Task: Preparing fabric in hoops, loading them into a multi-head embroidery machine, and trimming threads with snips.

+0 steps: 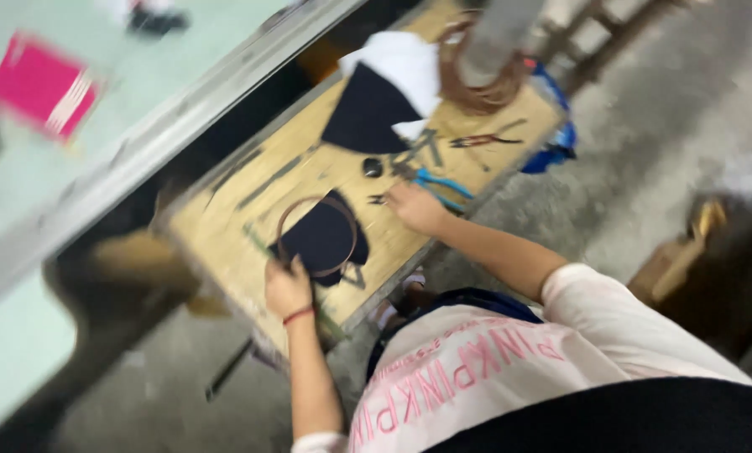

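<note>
Head view, near to far, with the wire hoop [317, 236] as landmark. Nearest the viewer, the left hand [289, 289] is closed on the near rim of the hoop, pinning it flat over a piece of dark fabric [321, 239] on the wooden tabletop [216, 231]. Beyond the hoop and to its right, the right hand [415, 207] rests at the tabletop edge beside blue-handled pliers [443, 186]; blur hides whether its fingers grip anything. Farther from the hoop lie a second dark fabric piece [368, 113] with white cloth [403, 63] over it, then a coil of copper-coloured wire [475, 88] at the far end. Judged step: fitting fabric to the hoop, with the tool being fetched. A next move would call for the hoop to be kept steady while the pliers are grasped.
</note>
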